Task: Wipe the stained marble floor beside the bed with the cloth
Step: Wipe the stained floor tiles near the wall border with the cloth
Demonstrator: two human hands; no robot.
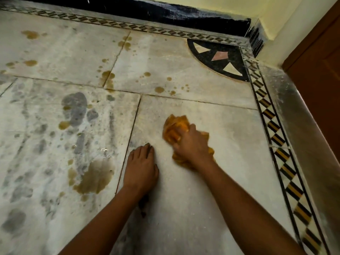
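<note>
Cloth (176, 127), orange and bunched, sits crushed under my right hand (191, 146), whose fingers are curled tight around it, pressing it onto the marble floor (230, 144). I judge it soft, light and limp, best gripped as a wad. My left hand (141, 168) lies flat just beside it, fingers extended, holding nothing.

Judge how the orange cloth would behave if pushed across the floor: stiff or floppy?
Probably floppy: the orange cloth sits crumpled under the right hand. It likely bunches rather than slides flat. Likely light, since one hand manages it.
</note>
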